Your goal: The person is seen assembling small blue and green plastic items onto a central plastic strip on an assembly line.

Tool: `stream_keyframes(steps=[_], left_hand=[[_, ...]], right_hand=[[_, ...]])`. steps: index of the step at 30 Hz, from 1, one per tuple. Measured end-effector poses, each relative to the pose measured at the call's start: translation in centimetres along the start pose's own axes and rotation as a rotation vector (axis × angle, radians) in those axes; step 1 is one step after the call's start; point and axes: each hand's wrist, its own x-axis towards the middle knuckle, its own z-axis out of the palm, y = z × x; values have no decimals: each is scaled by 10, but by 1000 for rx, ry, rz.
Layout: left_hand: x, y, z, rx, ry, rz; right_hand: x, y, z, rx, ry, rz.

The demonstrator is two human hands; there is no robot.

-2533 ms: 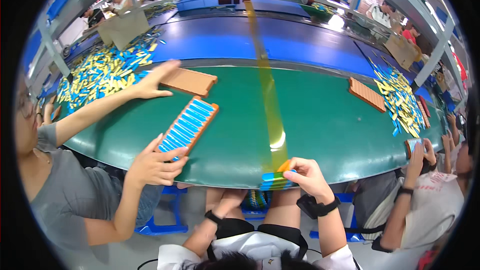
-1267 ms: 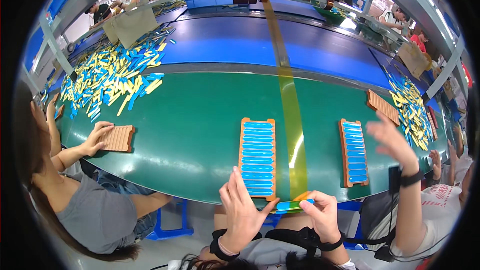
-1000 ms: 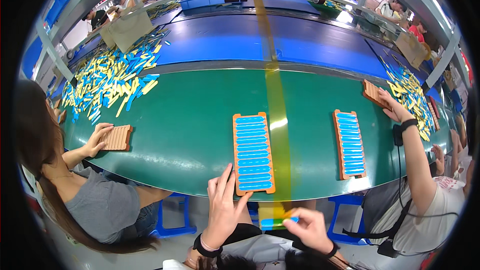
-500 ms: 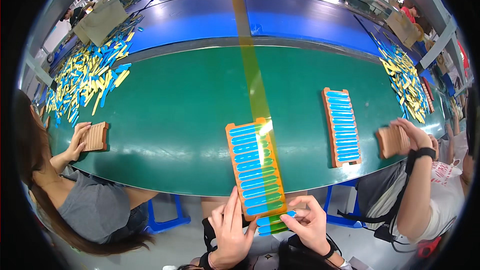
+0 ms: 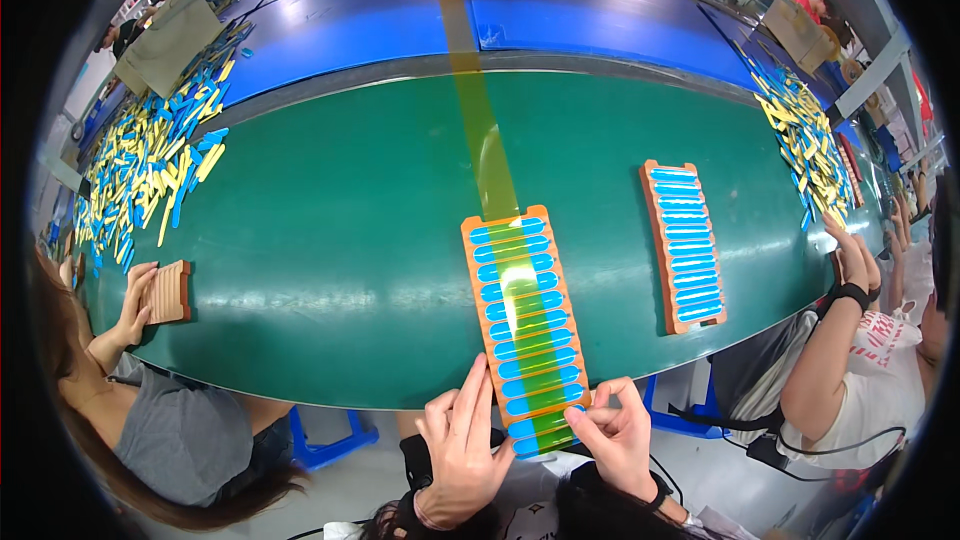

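Note:
An orange tray [image 5: 473, 237] filled with blue oblong pieces lies lengthwise on the green belt [image 5: 340, 210], its near end over the belt's front edge. A strip of yellow tape [image 5: 486, 145] runs from the far side down over the tray's middle. My left hand [image 5: 462, 445] rests with fingers spread against the tray's near left edge. My right hand [image 5: 612, 433] pinches the tape's near end at the tray's lower right corner.
A second orange tray [image 5: 683, 243] of blue pieces lies to the right. A person at the left holds a small orange tray [image 5: 170, 292]. Piles of blue and yellow pieces [image 5: 150, 165] sit left, and another pile of pieces [image 5: 808, 145] sits right. A person's hand [image 5: 852, 258] rests at the right edge.
The tray with blue pieces has slid toward me to the belt's front edge. My hands have come onto its near end, and the tape now lies along it.

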Motion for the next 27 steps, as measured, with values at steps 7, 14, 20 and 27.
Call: stream_keyframes(steps=[7,14,20,27], left_hand=[[9,-26,-8,176,132,376],[20,-37,-18,173,86,602],[24,-37,-22,138,4,696],[30,-39,-20,239,-79,816]], right_hand=[[1,0,3,13,42,3],[1,-3,9,34,110,21],[0,-6,9,56,101,26],[1,-4,7,22,102,8]])
